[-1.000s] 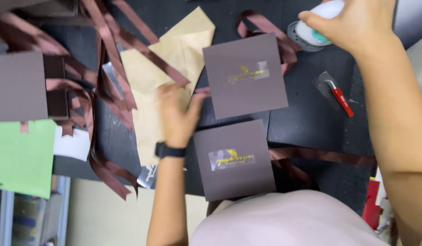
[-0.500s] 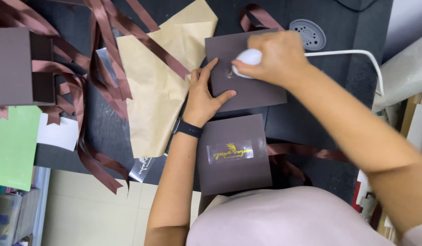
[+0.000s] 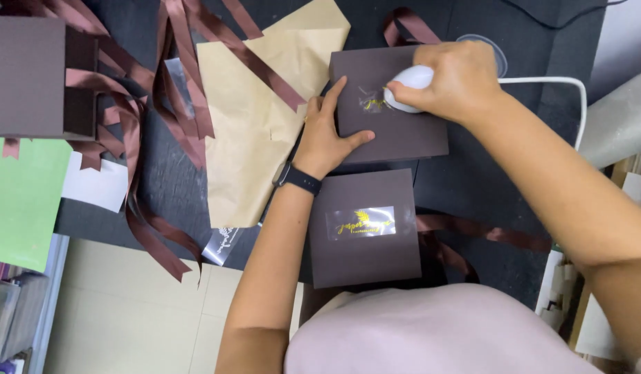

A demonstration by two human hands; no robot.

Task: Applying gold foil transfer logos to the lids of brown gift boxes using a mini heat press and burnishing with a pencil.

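The left hand (image 3: 326, 135) lies flat and open, fingers spread, pressing down on the near left corner of a dark brown box lid (image 3: 396, 131) on the black table (image 3: 514, 180). It grips nothing; it only steadies the lid. A black watch band (image 3: 300, 179) circles that wrist.

The right hand (image 3: 453, 82) is curled around a small white rounded tool (image 3: 409, 82), whose tip sits on a clear gold-printed sticker (image 3: 371, 101) near the middle of that lid. A white cord (image 3: 563, 90) runs from the tool off to the right and bends down. From here I cannot tell whether the tool's tip truly touches the sticker or hovers just over it, since the fingers cover the contact.

Just nearer the person lies a second brown box lid (image 3: 365, 256), with its own clear gold-printed sticker (image 3: 362, 223) flat across the middle. It almost touches the first lid.

To the left a creased sheet of tan paper (image 3: 258, 131) spreads out, one edge tucked under the left hand's side. Brown satin ribbons (image 3: 175, 83) trail across the paper and the table, and another ribbon (image 3: 486, 232) runs out from beside the nearer lid. A brown box (image 3: 26, 76) stands at the far left, above a green sheet (image 3: 23, 201) and a white card (image 3: 95, 185).
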